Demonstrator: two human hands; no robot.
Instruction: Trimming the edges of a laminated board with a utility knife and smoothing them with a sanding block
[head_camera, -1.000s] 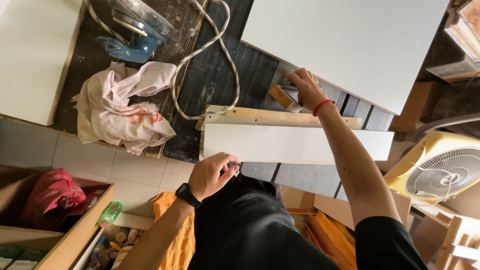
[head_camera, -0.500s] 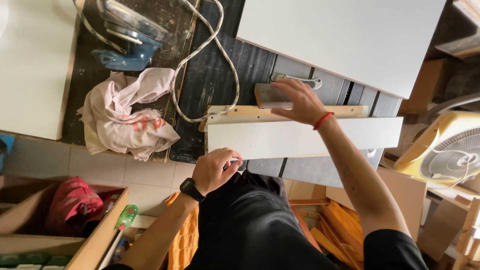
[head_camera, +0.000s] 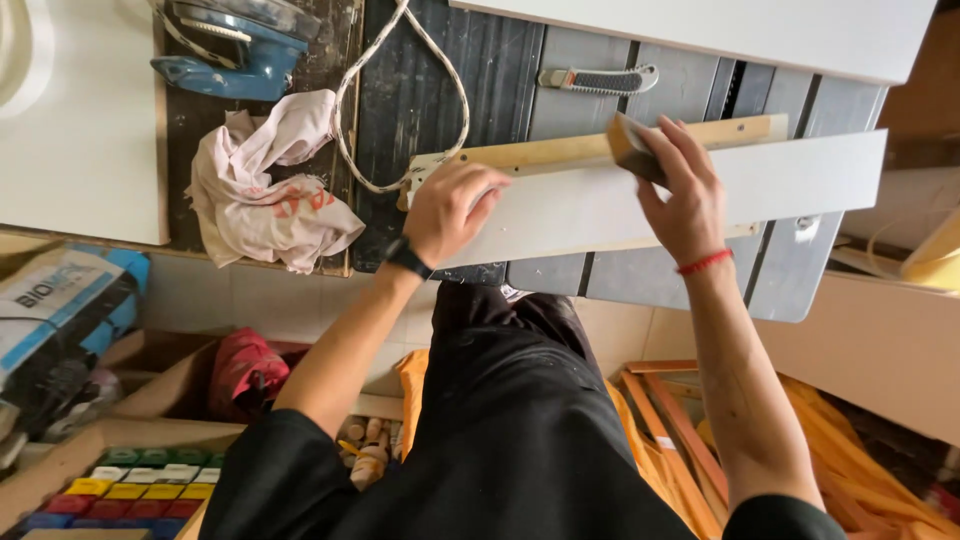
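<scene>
Brown block (head_camera: 632, 147) probably under right hand (head_camera: 685, 195)

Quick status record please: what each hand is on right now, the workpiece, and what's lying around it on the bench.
left hand: pressed flat on the white panel, near its left end
right hand: fingers closed around a sanding block, set on the panel's wooden edge strip
white panel: lies across the bench, right end overhanging
utility knife: on the grey bench top, beyond the panel, untouched
pink rag: crumpled, left of the panel
blue power tool: top left, its cord looping toward the panel
</scene>
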